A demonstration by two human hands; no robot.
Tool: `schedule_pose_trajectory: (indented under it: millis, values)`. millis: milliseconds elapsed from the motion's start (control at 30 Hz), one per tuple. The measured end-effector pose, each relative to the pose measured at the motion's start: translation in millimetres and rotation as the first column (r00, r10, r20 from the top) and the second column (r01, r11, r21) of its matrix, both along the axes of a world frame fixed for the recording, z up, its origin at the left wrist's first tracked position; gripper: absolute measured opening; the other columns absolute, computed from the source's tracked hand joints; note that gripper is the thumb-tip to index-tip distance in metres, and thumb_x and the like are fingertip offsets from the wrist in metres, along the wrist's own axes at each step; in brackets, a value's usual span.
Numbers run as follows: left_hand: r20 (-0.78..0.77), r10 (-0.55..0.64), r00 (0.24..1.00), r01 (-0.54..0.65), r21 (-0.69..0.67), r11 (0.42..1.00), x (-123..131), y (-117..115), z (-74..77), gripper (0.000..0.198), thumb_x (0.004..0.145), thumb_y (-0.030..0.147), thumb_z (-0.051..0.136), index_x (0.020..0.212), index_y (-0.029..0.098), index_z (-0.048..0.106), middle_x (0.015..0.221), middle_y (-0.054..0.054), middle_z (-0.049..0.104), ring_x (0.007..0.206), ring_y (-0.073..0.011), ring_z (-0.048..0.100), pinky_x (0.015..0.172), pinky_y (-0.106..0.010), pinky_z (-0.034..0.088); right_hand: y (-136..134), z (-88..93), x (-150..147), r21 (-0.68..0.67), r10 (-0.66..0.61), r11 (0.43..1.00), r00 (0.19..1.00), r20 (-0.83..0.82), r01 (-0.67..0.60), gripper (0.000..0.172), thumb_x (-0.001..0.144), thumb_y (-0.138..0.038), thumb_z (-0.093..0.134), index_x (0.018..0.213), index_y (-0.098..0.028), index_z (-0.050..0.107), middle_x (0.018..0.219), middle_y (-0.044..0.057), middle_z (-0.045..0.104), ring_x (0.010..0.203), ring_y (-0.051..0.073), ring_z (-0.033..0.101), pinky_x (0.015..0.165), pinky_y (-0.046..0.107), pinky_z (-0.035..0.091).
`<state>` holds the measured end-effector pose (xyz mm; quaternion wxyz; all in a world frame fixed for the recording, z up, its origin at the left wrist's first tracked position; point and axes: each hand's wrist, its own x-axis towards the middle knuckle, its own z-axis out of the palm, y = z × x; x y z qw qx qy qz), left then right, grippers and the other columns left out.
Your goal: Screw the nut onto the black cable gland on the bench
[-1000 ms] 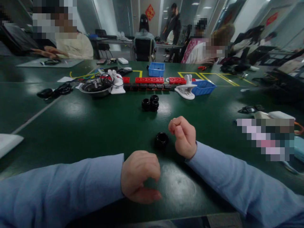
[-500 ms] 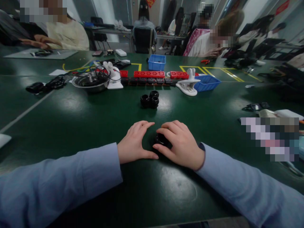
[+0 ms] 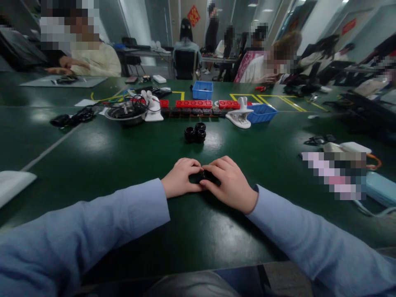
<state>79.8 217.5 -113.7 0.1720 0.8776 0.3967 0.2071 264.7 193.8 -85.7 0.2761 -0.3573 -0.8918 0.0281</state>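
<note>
A glossy black ring-shaped part [image 3: 204, 175] is low over or on the green table, mostly hidden between my hands; its exact kind does not show. My right hand [image 3: 230, 181] curls over it from the right, index finger behind and thumb in front. From the left, my left hand [image 3: 182, 177] curves around the same part, its fingertips and thumb tip meeting it close to the right fingertips. Farther forward on the table stands a tight cluster of similar black hollow round parts [image 3: 195, 133], at least three showing, open tops upward.
Beyond the cluster lie red strips [image 3: 194, 103], a black strip, a white clamp [image 3: 239, 115], a metal bowl [image 3: 125, 119] with cables, and blue bins [image 3: 202, 89]. Pouches and a light-blue case [image 3: 382, 187] lie right, a white object [image 3: 14, 185] left. Other people sit across the table.
My left hand has closed in from an open curve until its fingertips reach the black ring-shaped part. My right hand stays on it. The camera view has tilted up slightly.
</note>
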Motion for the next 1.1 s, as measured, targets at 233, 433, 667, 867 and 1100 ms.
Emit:
schedule_pose_trajectory:
  millis: [233,433,667,867,1100]
  values:
    - [-0.030,-0.001,1.000,0.001,0.028,1.000,0,-1,-1.0,0.029,0.071,0.041,0.068,0.091,0.020,0.063,0.102,-0.004,0.056,0.099,-0.0226,0.050,0.094,-0.042,0.034,-2,-5.2,1,-0.003,0.087,0.996,0.987,-0.133,-0.088,0.023,0.081,-0.019,0.055,0.102,-0.013,0.061,0.099,0.007,0.064,0.082,0.021,0.050,0.076,0.037,0.041]
    - [-0.060,0.008,0.998,-0.008,0.009,1.000,0,0,-0.4,0.039,0.072,0.042,0.067,0.100,0.016,0.063,0.103,-0.007,0.056,0.100,-0.0250,0.049,0.094,-0.044,0.034,-2,-4.4,1,-0.037,0.196,0.978,0.963,-0.185,-0.206,0.028,0.087,-0.026,0.045,0.106,-0.011,0.060,0.098,0.007,0.065,0.077,0.020,0.049,0.073,0.036,0.038]
    - [-0.066,-0.003,0.998,0.003,-0.002,1.000,-1,1,-1.5,0.030,0.070,0.040,0.069,0.091,0.020,0.064,0.100,-0.004,0.056,0.097,-0.0232,0.050,0.092,-0.042,0.035,-3,-2.8,4,-0.041,0.278,0.957,0.950,-0.142,-0.286,0.029,0.090,-0.030,0.042,0.102,-0.014,0.063,0.093,0.005,0.065,0.077,0.019,0.047,0.072,0.035,0.036]
    - [-0.049,-0.016,0.999,0.016,-0.004,1.000,0,1,0.3,0.033,0.070,0.039,0.070,0.094,0.017,0.063,0.101,-0.006,0.056,0.096,-0.0230,0.050,0.093,-0.042,0.035,-4,0.7,9,0.011,0.341,0.940,0.935,-0.097,-0.341,0.033,0.092,-0.030,0.038,0.080,-0.015,0.064,0.070,0.005,0.061,0.068,0.018,0.043,0.066,0.033,0.035]
    - [-0.053,0.029,0.998,-0.033,-0.070,0.997,0,-1,3.2,0.034,0.069,0.044,0.069,0.096,0.023,0.064,0.101,-0.003,0.055,0.101,-0.0236,0.050,0.105,-0.057,0.016,12,-0.1,21,0.094,0.329,0.943,0.937,-0.116,-0.320,0.041,0.092,-0.029,0.036,0.056,-0.017,0.050,0.053,0.004,0.050,0.061,0.017,0.039,0.062,0.032,0.034]
